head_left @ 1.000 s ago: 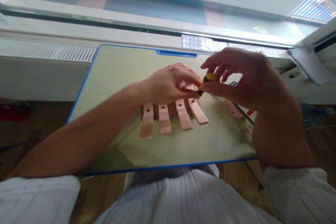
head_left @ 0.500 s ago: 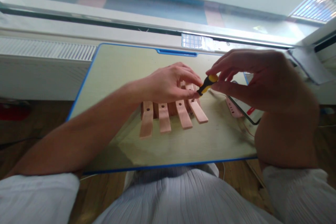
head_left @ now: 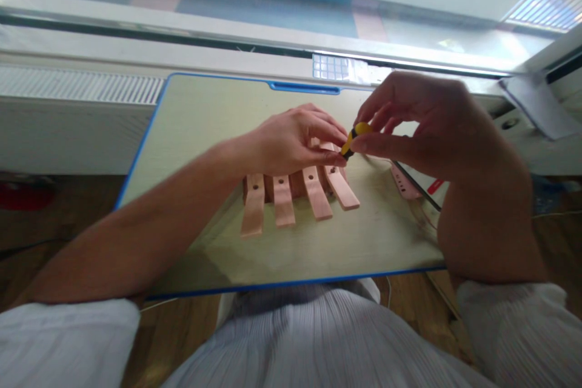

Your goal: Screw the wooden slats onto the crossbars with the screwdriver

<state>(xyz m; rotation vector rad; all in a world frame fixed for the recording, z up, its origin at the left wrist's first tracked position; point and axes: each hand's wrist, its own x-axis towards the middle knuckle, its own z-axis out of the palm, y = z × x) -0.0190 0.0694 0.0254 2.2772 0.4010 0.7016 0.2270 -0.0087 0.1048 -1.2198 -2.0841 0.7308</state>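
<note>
A small yellow-and-black screwdriver [head_left: 348, 147] is tilted over the right end of a wooden piece. My right hand [head_left: 422, 124] pinches its handle between thumb and fingers. My left hand [head_left: 302, 142] reaches across the wood, its thumb and index fingertips closed around the screwdriver's lower end. Whether a screw sits between those fingertips is hidden. Under my left hand, several pale wooden slats [head_left: 284, 206], each with a dark hole, stick out toward me from a darker wooden block [head_left: 297, 188]. My hand covers the far part of the block.
The light tabletop [head_left: 200, 115] has a blue rim. At the right, partly behind my right arm, lie a pink object with dark slots [head_left: 404, 182], a tablet-like device [head_left: 425, 185] and a cable. A radiator [head_left: 91, 82] and the window ledge are beyond the table.
My right hand has shifted slightly left and turned on the screwdriver handle, covering more of it. My left hand and the wooden slats stay nearly in place.
</note>
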